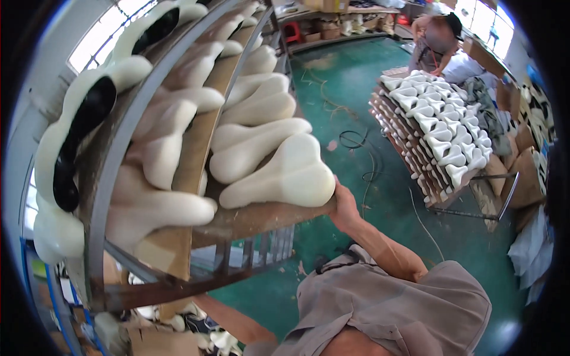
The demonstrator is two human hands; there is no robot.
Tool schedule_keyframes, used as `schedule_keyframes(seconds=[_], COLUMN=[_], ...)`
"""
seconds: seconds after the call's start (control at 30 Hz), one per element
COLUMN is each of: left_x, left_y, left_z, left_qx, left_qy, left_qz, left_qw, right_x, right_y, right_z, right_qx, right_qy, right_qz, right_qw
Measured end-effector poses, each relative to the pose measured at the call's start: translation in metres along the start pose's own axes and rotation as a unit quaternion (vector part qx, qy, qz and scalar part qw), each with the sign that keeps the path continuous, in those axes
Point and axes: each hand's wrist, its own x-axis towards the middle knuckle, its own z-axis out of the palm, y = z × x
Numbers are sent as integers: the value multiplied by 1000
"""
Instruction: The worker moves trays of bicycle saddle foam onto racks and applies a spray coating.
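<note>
My right hand [343, 207] grips the right end of a brown board [261, 222], its fingers partly hidden by the board and the pad on it. On that board lie several cream-white bicycle saddle pads [294, 175], side by side in a row running away from me. The board sits at a metal rack [100, 237], beside another layer of pale saddle pads [169, 204]. My left forearm reaches up beneath the rack's lower bar, which hides my left hand.
Cream pads with black bases [95, 113] line the rack's left side. To the right stands a stack of boards [404, 151] covered in white pads, with a metal frame [510, 199] beside it. Behind it a person [436, 38] bends over. Cables [356, 139] lie on the green floor.
</note>
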Motion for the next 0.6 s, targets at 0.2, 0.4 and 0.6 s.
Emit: schedule_keyframes(seconds=[0.2,0.4,0.6], left_x=[-180,-575,-510], left_y=[-143,-212,-100], left_z=[32,186,-44], left_qx=[-58,-69,13], left_qy=[26,71,38], left_qz=[-129,-256,-414], left_qw=[990,962,909], right_x=[-31,-68,-53], right_y=[88,209,210], right_z=[36,107,150], right_qx=[-34,-123,-209], right_qy=[66,77,-92], right_qz=[-65,-68,-20], right_qw=[995,987,973])
